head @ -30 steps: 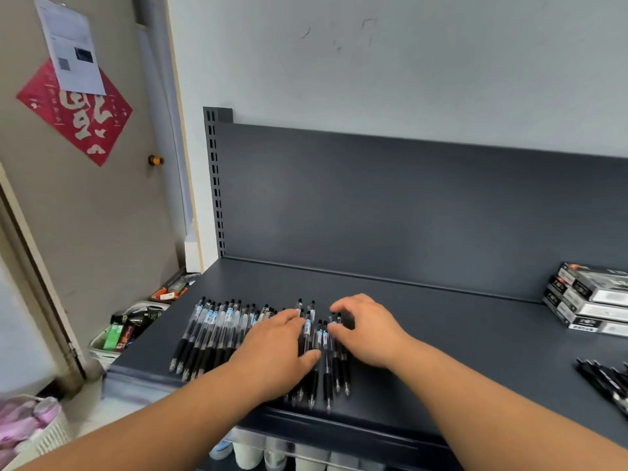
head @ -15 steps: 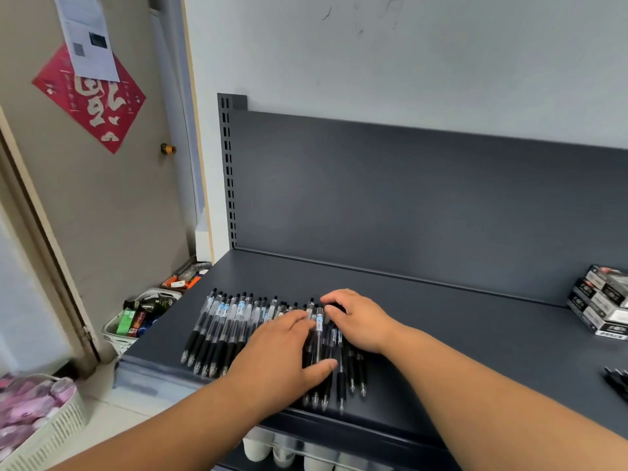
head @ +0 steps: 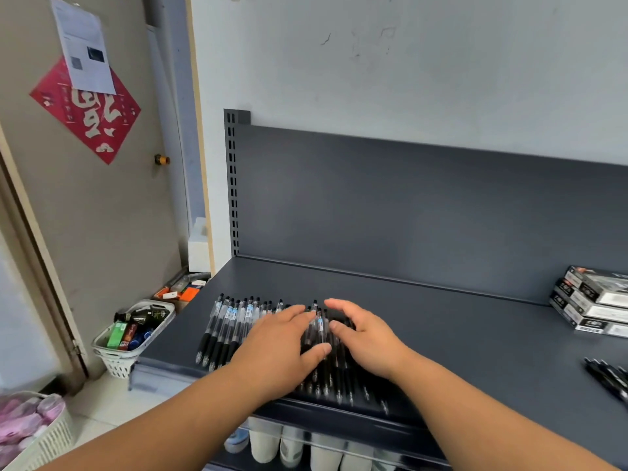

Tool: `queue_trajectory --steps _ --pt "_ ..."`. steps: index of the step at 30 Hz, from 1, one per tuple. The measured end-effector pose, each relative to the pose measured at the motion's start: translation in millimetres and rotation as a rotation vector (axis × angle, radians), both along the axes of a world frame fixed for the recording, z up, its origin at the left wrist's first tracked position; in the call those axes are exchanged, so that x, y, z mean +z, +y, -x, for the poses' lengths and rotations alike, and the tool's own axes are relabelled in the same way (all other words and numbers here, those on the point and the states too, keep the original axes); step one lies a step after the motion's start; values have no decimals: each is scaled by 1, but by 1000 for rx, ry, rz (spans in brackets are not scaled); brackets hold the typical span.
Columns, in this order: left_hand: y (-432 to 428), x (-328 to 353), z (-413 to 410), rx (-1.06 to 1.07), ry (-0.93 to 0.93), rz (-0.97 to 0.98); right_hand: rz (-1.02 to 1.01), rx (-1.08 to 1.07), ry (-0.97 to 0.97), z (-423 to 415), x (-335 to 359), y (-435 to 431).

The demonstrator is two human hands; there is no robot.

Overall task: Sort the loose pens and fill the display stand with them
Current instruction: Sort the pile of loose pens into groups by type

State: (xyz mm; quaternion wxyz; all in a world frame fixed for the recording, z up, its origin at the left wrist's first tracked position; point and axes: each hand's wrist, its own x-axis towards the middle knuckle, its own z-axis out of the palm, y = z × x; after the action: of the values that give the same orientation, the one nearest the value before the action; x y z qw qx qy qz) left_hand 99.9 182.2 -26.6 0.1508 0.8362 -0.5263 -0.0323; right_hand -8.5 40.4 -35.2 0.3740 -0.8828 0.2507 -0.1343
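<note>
Change over the last second: our right hand was humped with fingers curled down on the far ends of the pens; now it lies flatter, fingers spread and pointing left over the right part of the row. Our left hand has hardly moved, palm down on the middle, thumb out toward the right hand. The view has also swung, so the row sits further right in frame.

Our read: we're squaring up and spreading the row, not picking yet. Sorting is in hand; filling hasn't started.

Hand state: both flat, fingers loose, pressing on pens, gripping nothing that we can see. Whether a pen is pinched under either palm, we can't tell.

Where the pens are:
- row on the near-left part of the shelf, tips toward the near edge
- left part of the row is clear of both hands; middle and right part are under them
- one blue-labelled pen shows in the gap between the hands
- second loose bunch at the near right, well apart from both hands

Boxes are stacked far right. No stand in view.
</note>
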Motion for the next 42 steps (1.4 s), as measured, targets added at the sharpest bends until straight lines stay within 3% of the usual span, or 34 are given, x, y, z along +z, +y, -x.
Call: queue_trajectory --steps 7,13,19,29,32,36,42 --pt "31 -5 -14 203 -31 -76 148 -109 111 10 -4 41" --pt "41 -4 -37 255 99 -108 157 -138 221 -6 -1 49" --pt "34 -11 -50 101 129 -178 162 -273 219 -25 -3 53" --pt "31 -14 -63 -44 107 -172 118 -238 288 -6 -6 51" --pt "28 -8 -55 -36 30 -117 202 -259 245 -8 1 44" --pt "19 -5 -34 -243 -56 3 259 -154 197 -20 17 26" --pt "14 -13 -26 -351 61 71 150 -89 260 -44 22 -2"
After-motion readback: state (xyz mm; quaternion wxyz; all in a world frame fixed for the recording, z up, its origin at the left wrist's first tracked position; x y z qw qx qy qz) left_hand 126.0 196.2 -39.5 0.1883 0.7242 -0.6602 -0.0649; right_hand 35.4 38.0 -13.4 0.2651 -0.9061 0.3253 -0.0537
